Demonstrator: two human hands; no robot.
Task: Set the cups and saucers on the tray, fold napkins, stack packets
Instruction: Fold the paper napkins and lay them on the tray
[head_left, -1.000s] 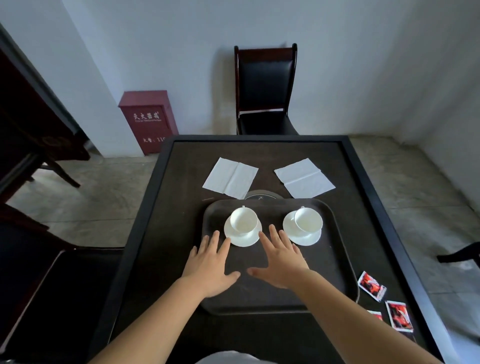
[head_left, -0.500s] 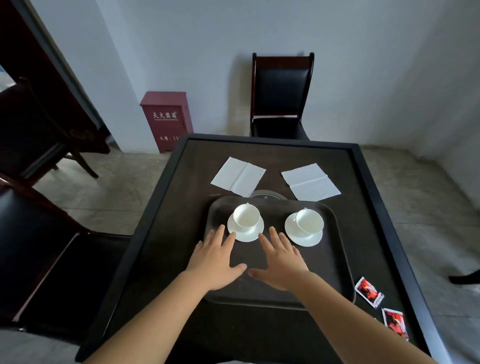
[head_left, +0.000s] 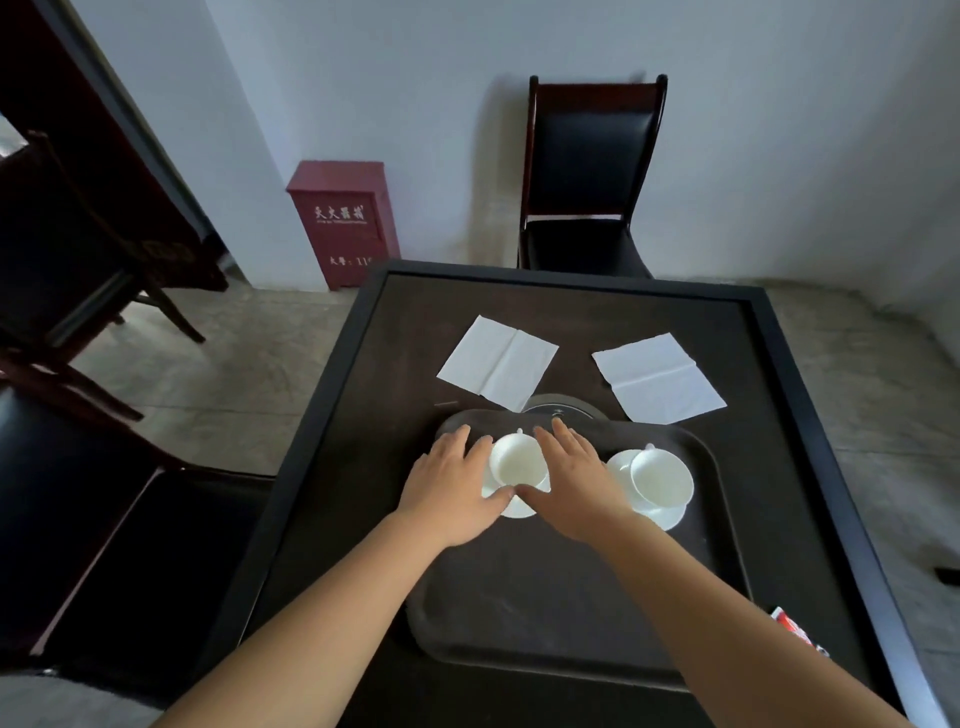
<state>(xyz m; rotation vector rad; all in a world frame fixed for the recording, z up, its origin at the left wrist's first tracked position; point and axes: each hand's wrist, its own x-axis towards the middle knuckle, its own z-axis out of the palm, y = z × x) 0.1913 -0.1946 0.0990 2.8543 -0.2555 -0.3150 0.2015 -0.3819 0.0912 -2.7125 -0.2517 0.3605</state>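
Around the left cup (head_left: 517, 460), both hands.

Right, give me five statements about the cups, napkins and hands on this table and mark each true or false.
1. Both cups sit on saucers on the tray. True: the left cup and the right cup each rest on a saucer.
2. The two napkins are folded into small triangles. False: the left napkin and right napkin lie open and flat.
3. The left hand and right hand flank the left cup. True.
4. The napkins lie on the tray. False: they lie on the table beyond it.
5. The right cup lies tipped over. False: it stands upright.
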